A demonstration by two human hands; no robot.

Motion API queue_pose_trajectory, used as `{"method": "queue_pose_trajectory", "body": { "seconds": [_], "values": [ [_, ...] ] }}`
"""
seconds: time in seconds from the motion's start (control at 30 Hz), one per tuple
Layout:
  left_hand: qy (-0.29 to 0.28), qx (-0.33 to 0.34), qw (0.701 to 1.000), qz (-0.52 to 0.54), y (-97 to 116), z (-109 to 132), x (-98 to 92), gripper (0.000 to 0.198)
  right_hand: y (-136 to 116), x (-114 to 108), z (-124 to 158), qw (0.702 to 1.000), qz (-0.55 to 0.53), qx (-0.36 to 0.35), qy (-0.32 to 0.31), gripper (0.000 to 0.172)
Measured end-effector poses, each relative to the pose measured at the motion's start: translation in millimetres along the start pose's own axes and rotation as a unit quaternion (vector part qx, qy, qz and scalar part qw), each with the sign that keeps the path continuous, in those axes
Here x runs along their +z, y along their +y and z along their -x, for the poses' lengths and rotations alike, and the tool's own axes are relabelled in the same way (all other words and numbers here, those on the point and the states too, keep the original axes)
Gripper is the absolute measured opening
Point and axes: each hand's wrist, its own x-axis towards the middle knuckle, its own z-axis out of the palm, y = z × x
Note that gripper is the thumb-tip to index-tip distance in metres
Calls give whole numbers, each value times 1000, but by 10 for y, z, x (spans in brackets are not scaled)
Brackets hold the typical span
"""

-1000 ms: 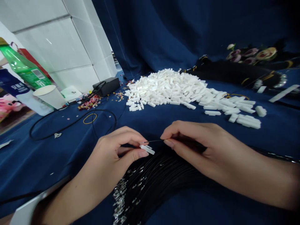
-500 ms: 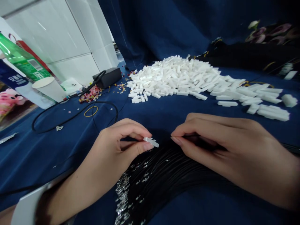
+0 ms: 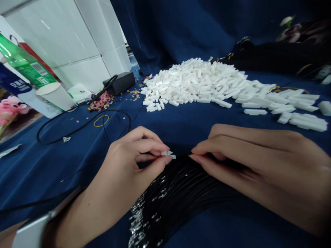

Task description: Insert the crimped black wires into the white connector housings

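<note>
My left hand (image 3: 131, 162) pinches a small white plastic piece (image 3: 168, 154) between thumb and forefinger, just above a bundle of thin black cords (image 3: 176, 193) with silver metal ends. My right hand (image 3: 245, 155) lies to the right of it, fingers pressed together in a pinch over the cords; what they hold is hidden. The two hands' fingertips are a short gap apart. Behind them a big heap of white plastic pieces (image 3: 196, 81) lies on the dark blue cloth (image 3: 77, 162).
At the left stand a green bottle (image 3: 24, 67), a paper cup (image 3: 55, 96), a black box (image 3: 120, 82) and a black cable loop (image 3: 85, 125). Small coloured beads (image 3: 99, 102) and a yellow rubber band (image 3: 101, 121) lie nearby. Dark fabric with flowers (image 3: 284, 51) lies at the back right.
The thin wire seen between the two hands a second ago no longer shows. My right hand drew a little to the right, away from the white piece. The view shifted slightly.
</note>
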Motion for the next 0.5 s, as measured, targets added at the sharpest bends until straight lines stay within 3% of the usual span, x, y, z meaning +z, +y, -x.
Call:
{"method": "queue_pose_trajectory", "body": {
  "seconds": [0.33,0.5],
  "values": [
    [10,13,1000,-3,-11,25,9,15,-14,-11,-25,1000,-23,7,6,8],
    [7,18,1000,8,-7,21,12,14,12,-11,-67,1000,-16,14,-8,18]
  ]
}}
